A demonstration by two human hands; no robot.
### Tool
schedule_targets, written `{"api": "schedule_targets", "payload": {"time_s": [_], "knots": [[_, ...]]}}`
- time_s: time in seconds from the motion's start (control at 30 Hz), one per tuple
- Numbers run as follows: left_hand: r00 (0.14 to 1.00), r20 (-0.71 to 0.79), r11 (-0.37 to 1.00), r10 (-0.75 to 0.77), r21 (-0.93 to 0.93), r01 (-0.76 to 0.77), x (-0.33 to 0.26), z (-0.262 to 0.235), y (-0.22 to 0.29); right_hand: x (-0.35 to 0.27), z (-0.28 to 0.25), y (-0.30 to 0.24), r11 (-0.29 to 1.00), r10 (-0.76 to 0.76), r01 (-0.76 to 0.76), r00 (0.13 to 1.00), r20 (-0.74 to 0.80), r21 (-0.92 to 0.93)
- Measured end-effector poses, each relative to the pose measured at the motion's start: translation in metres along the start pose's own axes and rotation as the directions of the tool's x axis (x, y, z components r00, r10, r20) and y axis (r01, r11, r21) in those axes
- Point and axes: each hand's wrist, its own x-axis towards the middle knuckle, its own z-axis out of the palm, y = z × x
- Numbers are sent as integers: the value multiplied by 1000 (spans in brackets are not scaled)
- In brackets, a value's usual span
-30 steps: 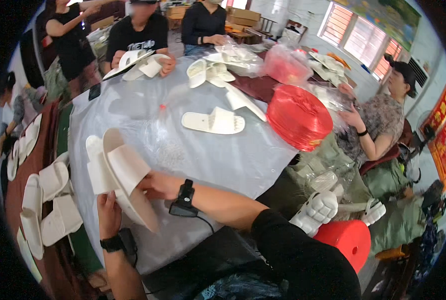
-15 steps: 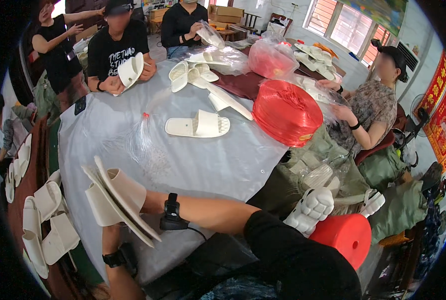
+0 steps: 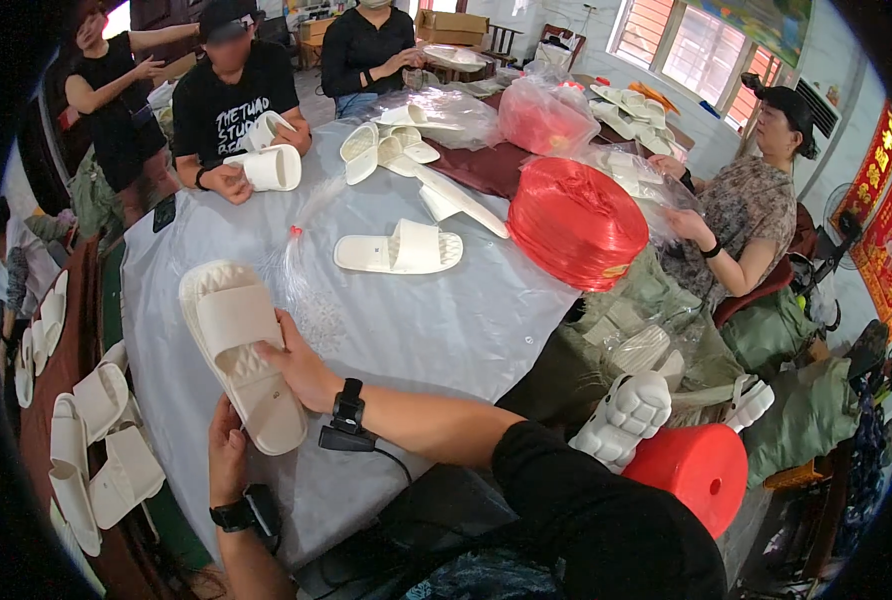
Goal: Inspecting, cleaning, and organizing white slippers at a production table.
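Observation:
A cream slide slipper (image 3: 231, 330) is held tilted over the near left of the table, insole and strap facing me. My right hand (image 3: 304, 368) grips its right edge, thumb on the insole just below the strap. At the lower left edge, near the heel, my left hand (image 3: 228, 450) is closed on it. Whether a second slipper lies behind it is hidden. Beyond, a single cream slipper (image 3: 398, 248) lies on the grey sheet. Next to my slipper is a bundle of clear plastic strands (image 3: 301, 270) with a red tie.
A red twine roll (image 3: 578, 225) sits at the table's right, near a slipper pile (image 3: 391, 150). More slippers (image 3: 126, 475) rest on a brown surface at left. A red stool (image 3: 691, 480) stands at lower right. Co-workers handle slippers (image 3: 271, 168) and clear bags (image 3: 621, 170) around the table.
Two slippers I held edge-on, soles together, have turned so one insole faces me. The co-worker across now shows two slippers, and the person at the back has lowered a clear bag.

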Motion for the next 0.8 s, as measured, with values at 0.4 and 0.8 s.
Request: {"api": "schedule_targets", "payload": {"time_s": [0.4, 0.8], "knots": [[957, -274, 980, -101, -195, 47, 0, -23, -30, -16, 18, 5, 651, -180, 521, 812, 555, -552], [891, -403, 887, -210, -461, 1, 13, -26, -4, -29, 29, 17, 817, 102, 234, 841, 531, -527]]}}
